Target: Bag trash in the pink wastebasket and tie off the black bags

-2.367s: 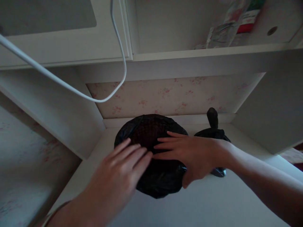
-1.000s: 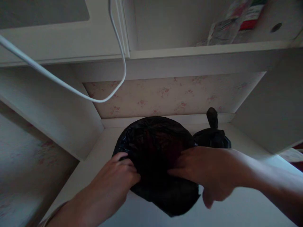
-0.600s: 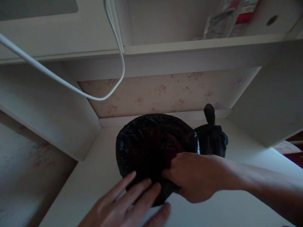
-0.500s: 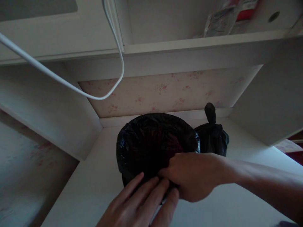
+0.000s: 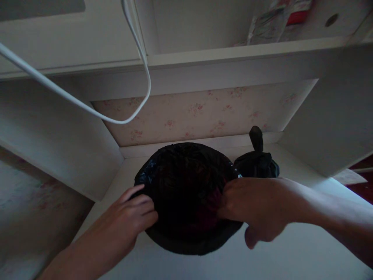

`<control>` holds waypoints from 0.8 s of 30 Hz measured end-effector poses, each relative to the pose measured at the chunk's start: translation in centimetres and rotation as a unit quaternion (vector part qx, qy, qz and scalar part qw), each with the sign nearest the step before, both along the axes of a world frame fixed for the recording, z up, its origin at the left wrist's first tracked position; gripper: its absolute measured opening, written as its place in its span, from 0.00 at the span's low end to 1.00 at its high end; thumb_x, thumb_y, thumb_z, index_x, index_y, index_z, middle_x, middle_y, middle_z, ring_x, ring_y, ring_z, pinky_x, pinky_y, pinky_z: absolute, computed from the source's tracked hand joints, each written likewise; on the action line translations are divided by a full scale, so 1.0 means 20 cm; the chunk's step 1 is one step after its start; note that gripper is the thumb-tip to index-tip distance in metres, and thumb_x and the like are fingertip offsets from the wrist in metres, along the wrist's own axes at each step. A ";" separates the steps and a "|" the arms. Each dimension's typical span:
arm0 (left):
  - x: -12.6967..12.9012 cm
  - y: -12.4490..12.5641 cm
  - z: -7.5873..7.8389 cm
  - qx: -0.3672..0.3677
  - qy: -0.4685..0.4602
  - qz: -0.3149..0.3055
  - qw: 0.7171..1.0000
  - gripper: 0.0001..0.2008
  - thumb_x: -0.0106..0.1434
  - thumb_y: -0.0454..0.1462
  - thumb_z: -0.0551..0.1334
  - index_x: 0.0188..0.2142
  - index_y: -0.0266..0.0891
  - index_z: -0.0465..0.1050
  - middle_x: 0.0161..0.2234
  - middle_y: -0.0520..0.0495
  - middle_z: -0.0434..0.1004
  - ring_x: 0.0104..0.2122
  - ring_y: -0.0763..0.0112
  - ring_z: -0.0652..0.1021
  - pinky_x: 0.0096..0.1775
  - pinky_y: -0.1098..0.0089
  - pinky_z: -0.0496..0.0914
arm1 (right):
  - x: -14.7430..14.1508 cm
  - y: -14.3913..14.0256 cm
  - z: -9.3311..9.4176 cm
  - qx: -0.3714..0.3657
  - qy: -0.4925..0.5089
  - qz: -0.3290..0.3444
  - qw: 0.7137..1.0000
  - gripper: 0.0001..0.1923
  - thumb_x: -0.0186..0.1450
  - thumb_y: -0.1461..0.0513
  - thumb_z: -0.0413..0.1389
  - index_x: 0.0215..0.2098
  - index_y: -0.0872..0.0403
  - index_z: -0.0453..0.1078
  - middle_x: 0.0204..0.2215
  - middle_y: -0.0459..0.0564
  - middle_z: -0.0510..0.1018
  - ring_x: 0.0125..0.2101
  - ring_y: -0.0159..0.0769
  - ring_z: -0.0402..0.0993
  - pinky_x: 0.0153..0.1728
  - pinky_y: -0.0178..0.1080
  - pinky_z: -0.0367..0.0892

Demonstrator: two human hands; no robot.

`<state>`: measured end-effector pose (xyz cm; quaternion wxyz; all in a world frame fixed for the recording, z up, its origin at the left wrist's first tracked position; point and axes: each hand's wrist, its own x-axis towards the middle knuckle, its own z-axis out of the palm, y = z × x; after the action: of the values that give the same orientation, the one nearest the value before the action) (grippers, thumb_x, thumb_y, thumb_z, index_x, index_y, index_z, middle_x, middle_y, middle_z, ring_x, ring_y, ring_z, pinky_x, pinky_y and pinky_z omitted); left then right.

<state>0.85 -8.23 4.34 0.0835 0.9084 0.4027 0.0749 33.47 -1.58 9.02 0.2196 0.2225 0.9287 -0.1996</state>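
A round bin lined with a black plastic bag [image 5: 186, 194] sits on a white surface [image 5: 262, 260] inside a white alcove. My left hand [image 5: 132, 216] grips the bag at the bin's left rim, fingers curled over the edge. My right hand [image 5: 253, 206] pinches the bag at the right rim, thumb hanging below. A second, smaller black bag [image 5: 258, 163], knotted at the top, stands just behind my right hand.
A white cable [image 5: 87, 107] loops down from the upper left. A shelf [image 5: 247, 48] above holds a clear packet with a red label [image 5: 274, 21]. White panels close the alcove left and right; floral wallpaper [image 5: 201, 114] covers the back.
My left hand moved from the front of the bin to its left rim and took hold of the bag. My right hand shifted to the right rim. The bag now spreads wider over the opening.
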 end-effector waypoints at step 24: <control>0.43 -0.18 -0.12 0.198 -0.066 -0.034 0.977 0.14 0.78 0.42 0.55 0.51 0.36 0.74 0.32 0.50 0.84 0.26 0.66 0.81 0.27 0.64 0.72 | -0.16 -0.02 -0.07 0.031 0.019 0.068 0.997 0.14 0.60 0.53 0.67 0.35 0.57 0.83 0.29 0.55 0.85 0.33 0.46 0.82 0.36 0.42 0.66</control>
<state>9.49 -11.78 2.02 -0.0688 0.9133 0.3420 0.2103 30.27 -1.89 7.62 0.2079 0.1614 0.9514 -0.1599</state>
